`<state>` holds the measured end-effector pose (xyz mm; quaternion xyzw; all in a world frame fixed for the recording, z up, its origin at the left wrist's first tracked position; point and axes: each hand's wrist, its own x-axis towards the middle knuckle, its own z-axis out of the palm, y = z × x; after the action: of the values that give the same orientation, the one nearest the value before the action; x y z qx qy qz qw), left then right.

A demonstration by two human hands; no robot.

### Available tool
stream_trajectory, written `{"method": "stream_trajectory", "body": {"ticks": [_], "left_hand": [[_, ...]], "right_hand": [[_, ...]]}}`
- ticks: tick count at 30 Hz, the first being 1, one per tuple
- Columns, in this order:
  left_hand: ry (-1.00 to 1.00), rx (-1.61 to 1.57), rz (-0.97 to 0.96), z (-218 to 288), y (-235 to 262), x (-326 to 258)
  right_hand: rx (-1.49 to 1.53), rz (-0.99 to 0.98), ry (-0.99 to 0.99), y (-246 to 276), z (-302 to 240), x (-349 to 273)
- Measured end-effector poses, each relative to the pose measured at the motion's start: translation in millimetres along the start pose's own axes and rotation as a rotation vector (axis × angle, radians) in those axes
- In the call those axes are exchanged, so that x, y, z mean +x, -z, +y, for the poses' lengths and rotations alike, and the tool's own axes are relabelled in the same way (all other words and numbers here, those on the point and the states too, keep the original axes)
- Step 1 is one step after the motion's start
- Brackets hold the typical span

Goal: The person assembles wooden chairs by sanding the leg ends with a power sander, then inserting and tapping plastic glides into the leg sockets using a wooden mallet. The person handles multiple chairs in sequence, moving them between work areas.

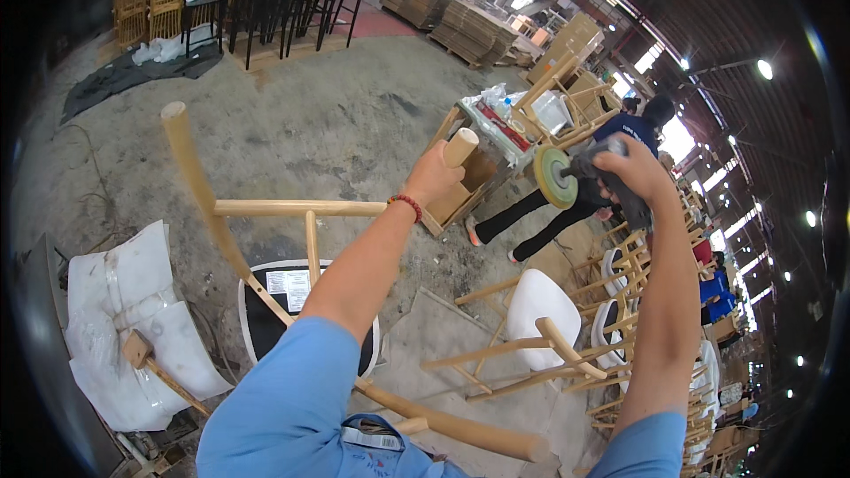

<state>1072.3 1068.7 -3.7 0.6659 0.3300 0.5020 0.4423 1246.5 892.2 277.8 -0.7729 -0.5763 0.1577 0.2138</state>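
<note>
My left hand (pixel 431 173) is closed round the end of a pale wooden chair leg (pixel 461 148), whose round tip sticks out past the fingers. That chair (pixel 301 208) is tipped over, showing a dark seat underside (pixel 266 323) with white labels; my left forearm hides part of it. My right hand (pixel 633 168) grips a dark handheld power sander (pixel 584 164), raised to the right of the leg. Its round yellow-green disc (pixel 556 177) faces the leg end but stays apart from it. A curved wooden part (pixel 460 420) of the chair lies near my body.
A wooden mallet (pixel 139 350) lies on a white padded surface (pixel 124 283) at left. Ahead stands a cluttered workbench (pixel 518 137), with a co-worker (pixel 571 217) behind the disc. Chairs with white seats (pixel 542 319) crowd the right. Black chairs (pixel 266 0) and cardboard stacks (pixel 474 31) stand far off.
</note>
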Motion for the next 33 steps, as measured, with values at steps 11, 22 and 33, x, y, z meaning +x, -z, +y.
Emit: {"method": "stream_trajectory", "body": {"ticks": [11, 22, 33], "left_hand": [[-0.433, 0.797, -0.223, 189.7, 145.5, -9.9], [-0.252, 0.927, 0.144, 232.4, 382.2, -143.8], [0.052, 0.045, 0.102, 19.1, 413.8, -147.1]], "right_hand": [[1.064, 0.518, -0.021, 41.7, 188.5, -266.1], [1.014, 0.593, 0.024, 34.6, 137.8, -373.4], [0.166, 0.221, 0.193, -41.7, -231.6, -232.8]]}}
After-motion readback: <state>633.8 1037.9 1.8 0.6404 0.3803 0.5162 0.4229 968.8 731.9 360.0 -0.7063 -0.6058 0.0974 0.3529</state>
